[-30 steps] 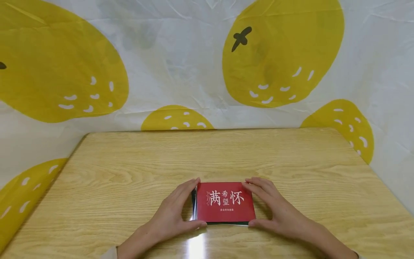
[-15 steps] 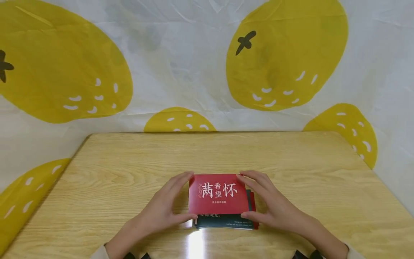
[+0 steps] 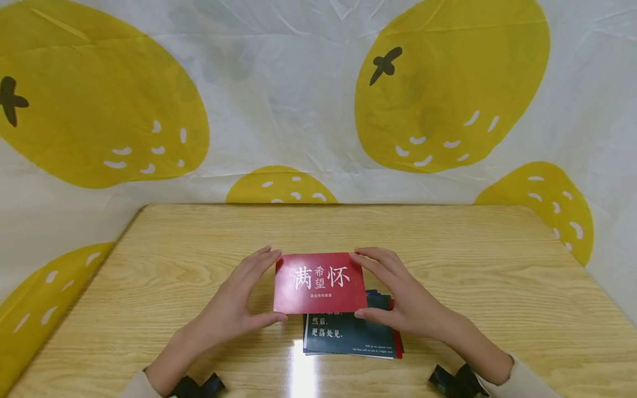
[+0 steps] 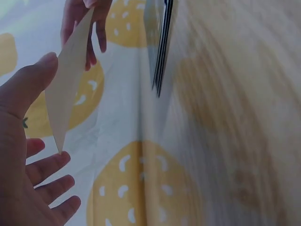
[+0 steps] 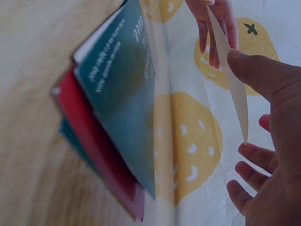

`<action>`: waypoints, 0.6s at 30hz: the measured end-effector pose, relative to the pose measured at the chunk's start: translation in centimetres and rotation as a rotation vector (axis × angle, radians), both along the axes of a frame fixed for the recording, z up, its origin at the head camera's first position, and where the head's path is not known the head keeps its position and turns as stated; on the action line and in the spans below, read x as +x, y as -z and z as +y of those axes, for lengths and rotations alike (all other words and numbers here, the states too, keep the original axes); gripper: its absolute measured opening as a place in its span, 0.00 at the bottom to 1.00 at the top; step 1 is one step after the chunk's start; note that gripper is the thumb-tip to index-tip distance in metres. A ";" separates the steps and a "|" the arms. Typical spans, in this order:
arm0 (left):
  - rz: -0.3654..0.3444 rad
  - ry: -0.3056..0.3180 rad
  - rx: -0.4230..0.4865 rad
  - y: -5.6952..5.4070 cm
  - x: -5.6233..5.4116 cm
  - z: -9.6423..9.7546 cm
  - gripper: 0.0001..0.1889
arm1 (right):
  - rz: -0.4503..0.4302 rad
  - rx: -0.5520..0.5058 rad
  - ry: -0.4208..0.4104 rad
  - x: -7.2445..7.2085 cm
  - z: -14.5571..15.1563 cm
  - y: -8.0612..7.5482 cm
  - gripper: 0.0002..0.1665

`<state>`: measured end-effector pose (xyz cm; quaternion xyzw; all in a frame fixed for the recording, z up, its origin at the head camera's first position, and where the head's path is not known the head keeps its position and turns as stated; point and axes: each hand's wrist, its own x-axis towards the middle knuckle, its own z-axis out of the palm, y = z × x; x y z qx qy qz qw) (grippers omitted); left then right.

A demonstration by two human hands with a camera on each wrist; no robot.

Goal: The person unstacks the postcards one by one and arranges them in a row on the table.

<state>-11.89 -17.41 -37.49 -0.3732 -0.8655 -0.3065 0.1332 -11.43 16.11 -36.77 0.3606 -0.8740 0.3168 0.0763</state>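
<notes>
- left hand [image 3: 230, 310] pinches the red card [image 3: 320, 284] at its left end, thumb at the near corner and fingertips at the far one; right hand [image 3: 410, 307] grips the right end likewise.
- holding both ends by the corners probably keeps so thin a card from sagging, and it leaves nearly all of it in sight.
- the red card is up above the desk [image 3: 174, 260], to the far left of the stack of cards [image 3: 353, 338] as seen from the head, covering a bit of it.
- the stack lies loosely squared, seemingly placed within reach of both hands.
- from the head i might think card and stack were touching; both wrist views show a gap, plus a pale underside [image 4: 64, 80].
- right wrist view bares a red layer [image 5: 99, 141] poking out under the green card [image 5: 126, 101]; left wrist view gives the stack nearly edge-on.
</notes>
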 end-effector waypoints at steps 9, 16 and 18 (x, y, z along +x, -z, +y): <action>-0.058 0.029 0.032 -0.6 -1.0 -1.2 0.48 | 0.031 -0.006 -0.010 -1.4 -1.3 -0.3 0.53; -0.068 0.009 0.046 -0.5 -2.1 -2.3 0.49 | 0.059 -0.014 -0.022 -2.5 -2.8 -0.5 0.52; -0.079 -0.029 0.044 -0.4 -2.3 -2.6 0.51 | 0.073 -0.013 -0.025 -2.9 -3.4 -0.5 0.52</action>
